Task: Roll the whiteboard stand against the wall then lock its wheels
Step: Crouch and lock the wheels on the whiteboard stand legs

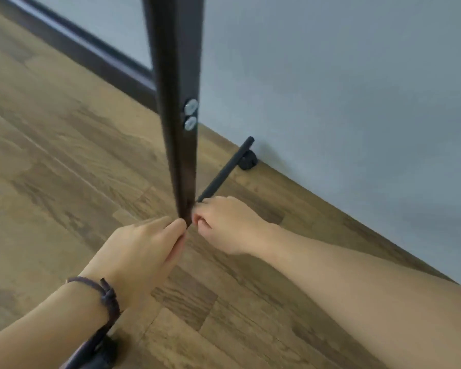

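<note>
The whiteboard stand's dark upright post (177, 107) runs from the top of the view down to the wooden floor, with two silver bolts (190, 114) on its side. Its black foot bar (225, 173) reaches toward the grey wall (343, 89), where the far wheel (248, 160) sits at the wall's base. A near wheel (101, 355) shows at the bottom left under my wrist. My left hand (141, 251) and my right hand (224, 222) meet at the foot of the post, fingers curled against it on either side. Whether either one grips it is unclear.
A dark skirting strip or door frame (91, 46) runs along the floor behind the post at the upper left. Wooden floor (51, 155) spreads to the left and toward me. A dark cord bracelet (104, 294) is on my left wrist.
</note>
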